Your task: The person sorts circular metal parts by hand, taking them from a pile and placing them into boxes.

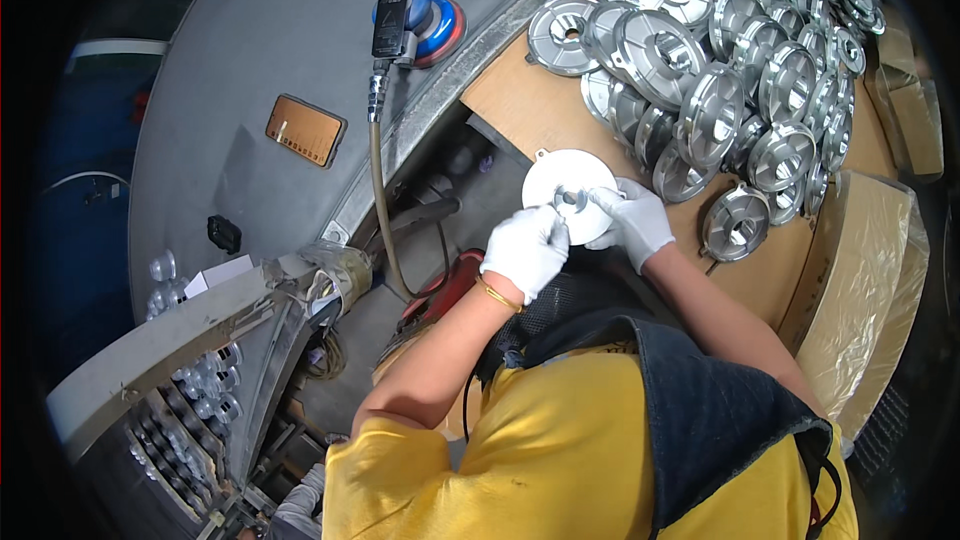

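Between my two white-gloved hands is a round, pale metal disc (556, 172) with a hole in its middle and a small lug on its edge. My left hand (528, 248) is closed at the disc's lower left, fingers bent near the central hole. At the right rim, my right hand (630, 221) grips the disc with the thumb on its face and the fingers partly hidden behind. A heap of similar silvery cast metal discs (709, 117) lies beyond my right hand, and a single disc (735, 224) sits closest to my right forearm.
An orbital sander (420, 25) with a blue body and hose (378, 190) rests on the grey table (300, 20), near a phone (306, 130) and a small black object (224, 233). Cardboard (850, 270) stands at the right. A metal beam (170, 350) crosses the lower left.
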Demonstrator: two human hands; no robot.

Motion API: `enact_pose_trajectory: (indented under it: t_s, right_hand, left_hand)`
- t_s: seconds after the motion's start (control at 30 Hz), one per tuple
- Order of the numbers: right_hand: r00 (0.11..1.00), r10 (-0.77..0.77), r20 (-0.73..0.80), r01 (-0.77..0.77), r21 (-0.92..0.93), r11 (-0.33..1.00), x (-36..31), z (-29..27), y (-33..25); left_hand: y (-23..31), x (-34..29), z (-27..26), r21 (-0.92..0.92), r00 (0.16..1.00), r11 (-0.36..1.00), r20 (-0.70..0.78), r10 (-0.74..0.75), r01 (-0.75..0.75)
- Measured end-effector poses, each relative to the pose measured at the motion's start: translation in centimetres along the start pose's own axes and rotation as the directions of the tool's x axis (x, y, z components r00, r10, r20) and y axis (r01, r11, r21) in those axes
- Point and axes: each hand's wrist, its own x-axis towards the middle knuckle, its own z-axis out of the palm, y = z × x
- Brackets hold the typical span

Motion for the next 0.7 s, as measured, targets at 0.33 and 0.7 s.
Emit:
enact_pose_trajectory:
  t_s: [0.33, 0.7]
  right_hand:
    - [0.992, -0.050, 0.120, 0.030, 0.163, 0.986, 0.7, -0.6, 1.1]
    - [0.991, -0.036, 0.129, 0.010, 0.198, 0.980, 0.7, -0.5, 0.9]
  left_hand:
    - [1.7, -0.8, 1.6, -0.016, 0.967, 0.967, 0.037, -0.254, 0.254]
    - [0.6, 0.2, 0.0, -0.042, 0.956, 0.956, -0.029, -0.291, 0.289]
